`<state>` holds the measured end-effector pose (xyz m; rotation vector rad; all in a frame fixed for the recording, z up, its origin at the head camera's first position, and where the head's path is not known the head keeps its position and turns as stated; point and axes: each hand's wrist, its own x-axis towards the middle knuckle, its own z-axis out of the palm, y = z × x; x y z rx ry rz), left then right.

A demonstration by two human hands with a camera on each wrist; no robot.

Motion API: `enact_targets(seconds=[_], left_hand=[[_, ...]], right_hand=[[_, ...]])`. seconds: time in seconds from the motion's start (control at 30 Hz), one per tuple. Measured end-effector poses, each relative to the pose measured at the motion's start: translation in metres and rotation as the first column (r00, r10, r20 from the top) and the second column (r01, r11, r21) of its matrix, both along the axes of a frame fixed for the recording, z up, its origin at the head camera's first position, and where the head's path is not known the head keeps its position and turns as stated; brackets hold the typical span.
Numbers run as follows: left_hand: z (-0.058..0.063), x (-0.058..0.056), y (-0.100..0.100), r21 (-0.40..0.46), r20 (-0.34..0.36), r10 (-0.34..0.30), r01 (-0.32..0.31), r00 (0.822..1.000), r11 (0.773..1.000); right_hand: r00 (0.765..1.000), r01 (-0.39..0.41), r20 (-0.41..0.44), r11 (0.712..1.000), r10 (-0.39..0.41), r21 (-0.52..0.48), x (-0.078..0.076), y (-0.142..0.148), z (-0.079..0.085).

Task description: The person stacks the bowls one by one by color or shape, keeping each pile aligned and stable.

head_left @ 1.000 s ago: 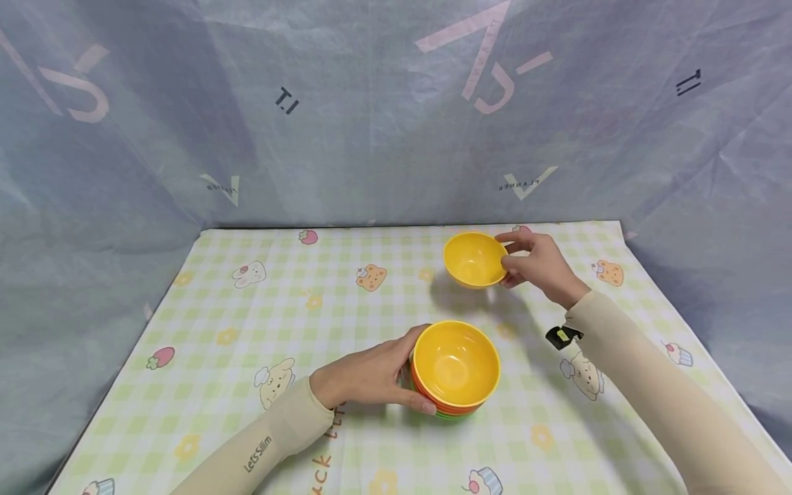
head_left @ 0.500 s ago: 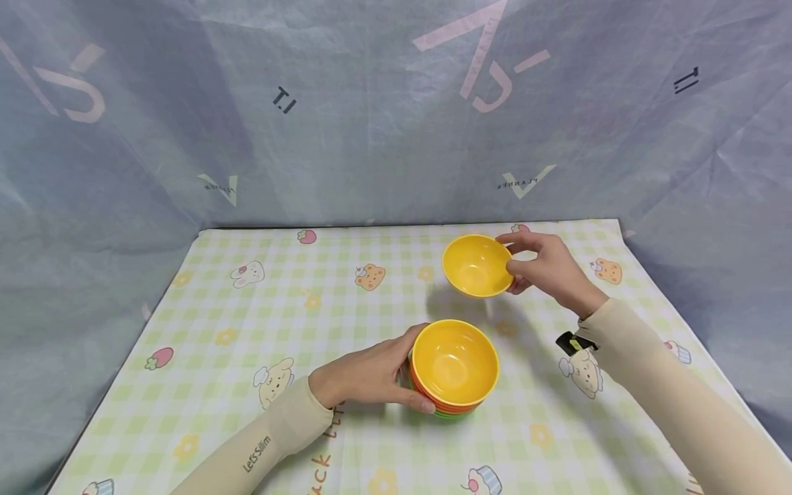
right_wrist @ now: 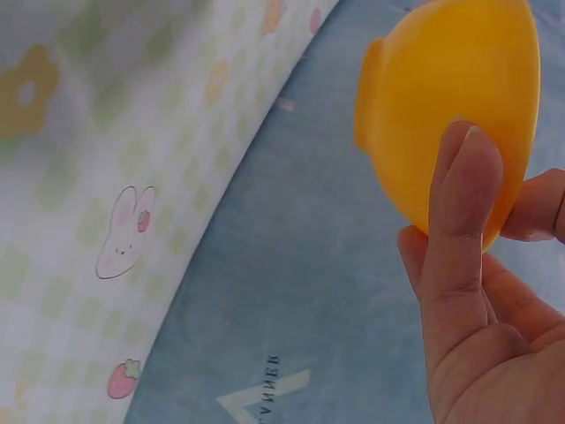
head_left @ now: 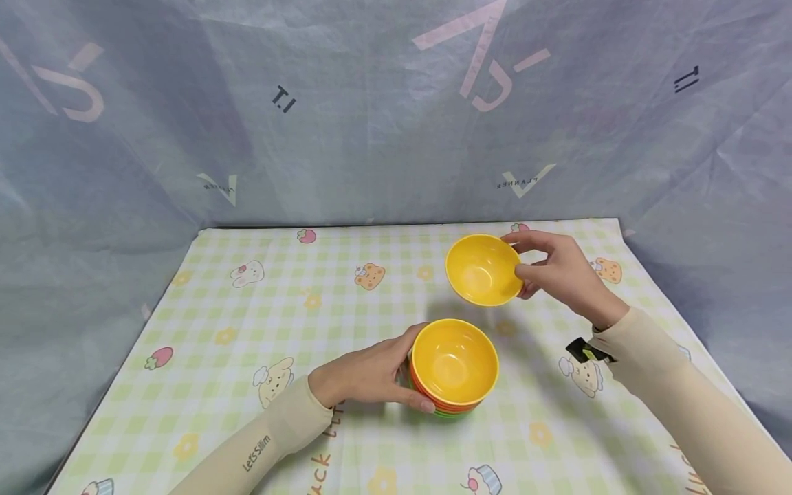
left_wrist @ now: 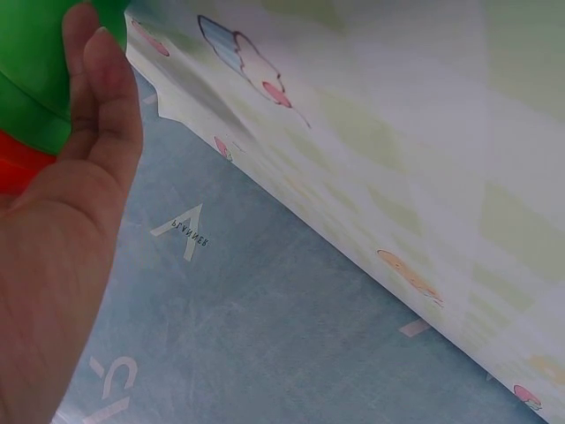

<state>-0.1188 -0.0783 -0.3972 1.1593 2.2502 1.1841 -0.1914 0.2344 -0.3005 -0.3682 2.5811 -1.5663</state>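
A stack of nested bowls (head_left: 454,364) stands on the table, its top bowl yellow, with orange and green rims showing below. My left hand (head_left: 377,371) grips the stack from its left side, thumb at the front and fingers behind. In the left wrist view its fingers lie along a green bowl (left_wrist: 35,79), with an orange one (left_wrist: 19,164) beside it. Beyond the stack, my right hand (head_left: 559,271) pinches a single yellow bowl (head_left: 482,270) by its right rim. That bowl hangs above the cloth, tilted toward me, and its inside shows nothing in it.
A green and white checked cloth (head_left: 247,323) with cartoon prints covers the table. Behind and at both sides hangs a grey-blue printed curtain (head_left: 371,137), close to the table's far edge. A black strap (head_left: 588,350) sits at the right wrist.
My right hand has brought the yellow bowl slightly nearer and to the right, raising and tilting it a little more. The left hand and the stack have stayed in place.
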Motion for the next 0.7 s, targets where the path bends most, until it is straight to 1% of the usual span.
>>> enact_targets(seconds=[0.13,0.33,0.43,0.7], left_hand=[[0.0,0.0,0.0,-0.002,-0.001,0.002,-0.002,1.0,1.0],[0.001,0.0,0.0,0.017,0.006,-0.011,0.011,1.0,1.0],[0.002,0.0,0.0,0.028,0.002,-0.019,0.019,1.0,0.999],[0.003,0.0,0.001,0.048,0.01,-0.045,0.044,0.999,0.998]], right_hand=[[1.0,-0.004,-0.024,1.0,0.004,0.026,0.009,-0.004,0.007],[0.996,-0.024,-0.088,0.998,0.029,0.05,0.034,-0.021,0.029],[0.992,-0.049,-0.113,0.998,0.054,0.048,0.043,-0.028,0.036],[0.989,-0.072,-0.124,0.996,0.078,0.053,0.053,-0.035,0.039]])
